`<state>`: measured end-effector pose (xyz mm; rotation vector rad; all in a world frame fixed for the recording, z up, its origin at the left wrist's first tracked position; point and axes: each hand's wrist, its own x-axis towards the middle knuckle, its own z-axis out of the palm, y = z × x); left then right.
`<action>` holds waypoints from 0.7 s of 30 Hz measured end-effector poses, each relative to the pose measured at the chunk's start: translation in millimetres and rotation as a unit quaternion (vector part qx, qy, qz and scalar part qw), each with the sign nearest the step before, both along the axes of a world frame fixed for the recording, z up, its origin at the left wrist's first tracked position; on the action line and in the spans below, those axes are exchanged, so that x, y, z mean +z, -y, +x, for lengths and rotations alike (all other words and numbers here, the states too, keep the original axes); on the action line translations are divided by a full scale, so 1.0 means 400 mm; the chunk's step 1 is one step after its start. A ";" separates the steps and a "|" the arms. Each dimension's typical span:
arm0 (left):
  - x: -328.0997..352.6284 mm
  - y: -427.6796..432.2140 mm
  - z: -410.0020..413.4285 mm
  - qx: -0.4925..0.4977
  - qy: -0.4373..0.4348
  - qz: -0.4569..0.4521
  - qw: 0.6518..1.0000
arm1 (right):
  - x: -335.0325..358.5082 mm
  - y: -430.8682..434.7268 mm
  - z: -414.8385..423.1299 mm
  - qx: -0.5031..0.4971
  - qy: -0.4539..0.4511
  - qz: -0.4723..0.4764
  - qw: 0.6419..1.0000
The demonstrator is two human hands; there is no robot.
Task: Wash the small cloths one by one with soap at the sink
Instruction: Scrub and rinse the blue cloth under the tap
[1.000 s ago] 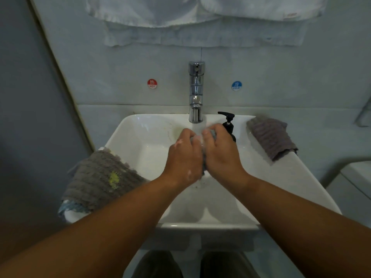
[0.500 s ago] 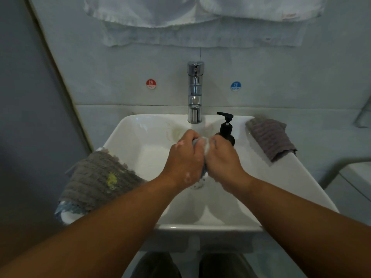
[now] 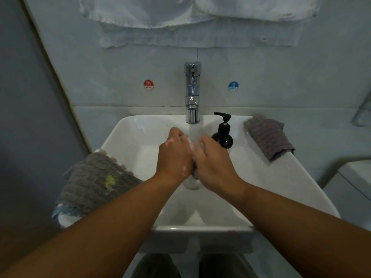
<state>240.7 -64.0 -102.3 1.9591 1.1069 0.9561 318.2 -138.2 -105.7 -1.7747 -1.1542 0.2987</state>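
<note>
Since a second ago the hands have slid a little to the left and closed in under the spout, so the soap bottle, half hidden behind the right knuckles before, now stands in full view. The rubbing motion goes on, with the cloth bunched tighter between the palms.

White towels point(image 3: 190, 15) hang on the wall above. Below them the white sink point(image 3: 281, 177) fills the middle of the view. On its left rim lies a stained grey cloth point(image 3: 94, 183) with a yellow smear, and a blue cloth point(image 3: 62, 213) peeks out beneath it. These look unwashed. On the right rim lies a folded grey cloth point(image 3: 269, 137), apparently set aside.

The left hand point(image 3: 174, 157) and the right hand point(image 3: 212, 161) are pressed knuckle to knuckle over the basin, the fingers of both curled round the small cloth point(image 3: 193, 170). Only a dark sliver of it shows between them. White suds cling to the skin.

The chrome faucet point(image 3: 192, 93) appears to be running, with a pale water stream point(image 3: 195, 131) falling onto the hands. The black soap bottle point(image 3: 222, 135) stands just right of it, near the right hand but apart from it.

This looks like lathering turning into rinsing. At least the left pile remains to be washed.
</note>
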 end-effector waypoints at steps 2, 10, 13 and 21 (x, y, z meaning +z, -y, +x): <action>-0.002 0.000 -0.010 -0.024 -0.066 -0.014 0.997 | 0.004 -0.012 -0.003 -0.008 0.003 0.057 0.998; 0.004 0.030 -0.003 -0.068 0.052 0.058 0.995 | -0.007 -0.021 0.033 -0.055 -0.056 -0.014 0.997; 0.003 0.003 -0.007 -0.003 0.005 0.018 1.000 | 0.004 -0.007 -0.006 0.001 -0.016 0.067 0.998; 0.007 0.030 -0.005 -0.088 0.059 0.046 0.993 | -0.003 -0.026 0.035 -0.082 -0.041 0.012 0.996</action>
